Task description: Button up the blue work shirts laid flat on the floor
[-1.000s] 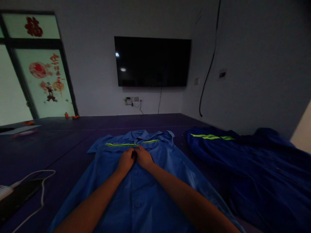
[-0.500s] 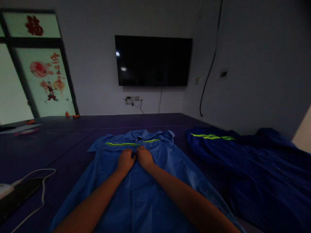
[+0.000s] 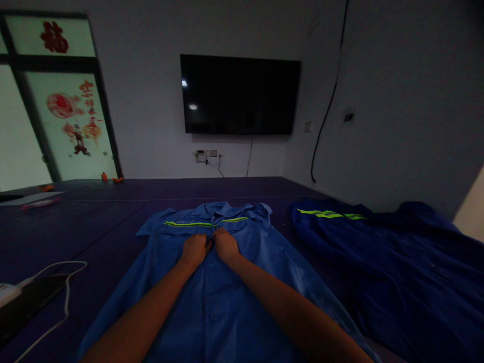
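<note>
A blue work shirt with yellow-green stripes across the chest lies spread out in front of me, its collar at the far end. My left hand and my right hand meet at the front placket just below the stripes. The fingers of both are closed in a pinch on the shirt's front edge. My fingertips cover the exact spot, so a button there cannot be made out. Closer to me, buttons show along the placket.
Darker blue clothing with a yellow-green stripe lies to the right. At the left, a white cable runs from a white plug over a black object. A television hangs on the far wall.
Both hands stay at the same place on the placket, with at most a slight shift of the left hand. The shirt lies as before; the view has moved very slightly.
</note>
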`<state>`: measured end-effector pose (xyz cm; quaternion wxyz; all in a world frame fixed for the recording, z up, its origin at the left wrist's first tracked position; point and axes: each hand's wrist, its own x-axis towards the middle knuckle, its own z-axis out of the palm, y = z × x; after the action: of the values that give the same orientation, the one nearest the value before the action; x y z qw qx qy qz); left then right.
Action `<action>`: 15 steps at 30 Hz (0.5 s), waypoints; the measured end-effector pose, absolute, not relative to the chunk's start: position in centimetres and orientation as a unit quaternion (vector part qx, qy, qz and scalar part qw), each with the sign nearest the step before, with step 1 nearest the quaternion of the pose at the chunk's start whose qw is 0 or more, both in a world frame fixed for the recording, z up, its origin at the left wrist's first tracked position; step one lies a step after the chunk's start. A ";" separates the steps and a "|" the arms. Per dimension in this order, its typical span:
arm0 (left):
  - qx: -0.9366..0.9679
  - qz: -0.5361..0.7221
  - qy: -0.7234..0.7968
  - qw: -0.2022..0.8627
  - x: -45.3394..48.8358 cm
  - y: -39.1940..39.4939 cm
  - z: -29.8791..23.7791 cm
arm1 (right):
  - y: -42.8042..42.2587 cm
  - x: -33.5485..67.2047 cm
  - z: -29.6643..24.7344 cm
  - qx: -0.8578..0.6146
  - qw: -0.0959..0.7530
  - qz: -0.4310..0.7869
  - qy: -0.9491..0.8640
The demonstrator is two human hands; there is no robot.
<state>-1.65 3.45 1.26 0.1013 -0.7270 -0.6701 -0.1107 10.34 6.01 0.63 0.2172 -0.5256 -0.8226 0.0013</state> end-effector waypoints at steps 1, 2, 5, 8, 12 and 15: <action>-0.727 -0.107 -0.671 0.097 -1.6 3.5 1.3 | 6.0 10.3 0.6 -0.526 0.217 0.000 -0.823; -0.727 -0.104 -0.672 0.092 -1.6 3.5 1.3 | 6.0 10.3 0.7 -0.526 0.216 -0.001 -0.823; -0.726 -0.104 -0.675 0.081 -1.4 3.4 1.3 | 5.9 10.3 0.7 -0.525 0.215 -0.004 -0.824; -0.725 -0.105 -0.676 0.077 -1.3 3.3 1.3 | 5.9 10.2 0.7 -0.523 0.212 -0.006 -0.825; -0.725 -0.099 -0.678 0.072 -1.3 3.2 1.3 | 5.8 10.1 0.7 -0.521 0.211 -0.008 -0.827; -0.725 -0.098 -0.678 0.072 -1.3 3.2 1.3 | 5.7 10.1 0.8 -0.520 0.210 -0.008 -0.828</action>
<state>-1.26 3.21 1.31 0.0716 -0.7249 -0.6781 -0.0979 10.15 5.68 0.79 0.2103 -0.5202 -0.8277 -0.0082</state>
